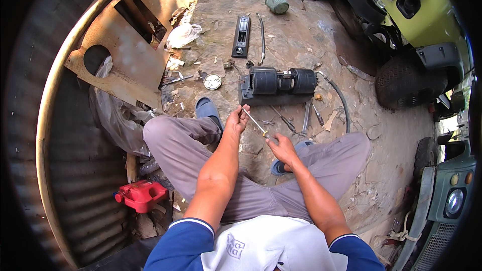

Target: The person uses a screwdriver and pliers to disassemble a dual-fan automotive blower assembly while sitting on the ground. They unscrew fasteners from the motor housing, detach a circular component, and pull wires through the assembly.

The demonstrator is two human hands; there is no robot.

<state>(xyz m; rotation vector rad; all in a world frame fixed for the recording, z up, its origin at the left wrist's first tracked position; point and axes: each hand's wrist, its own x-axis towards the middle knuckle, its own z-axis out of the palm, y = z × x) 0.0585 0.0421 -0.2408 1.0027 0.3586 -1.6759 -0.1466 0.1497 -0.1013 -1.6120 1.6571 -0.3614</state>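
Note:
Between my hands is a screwdriver [255,122] with a bright thin shaft and a yellow collar. My right hand [282,149] is closed around its handle. The fingers of my left hand [236,120] are pinched at the shaft's tip; whether a small part sits there too is hidden. Just beyond, a black blower unit [277,99] with two ribbed drums lies on the ground, close to my left fingertips. Near its front edge lie another screwdriver [288,123], a wrench [306,117] and a slim tool with a dark handle [319,115].
A black hose [341,98] curves right of the blower. Farther off lie a black panel [241,37], a short hose [261,39] and a green can [277,3]. Left are a round gauge [213,82], a rusty metal panel [120,45] and a red jerrycan [142,196]. Vehicles border the right.

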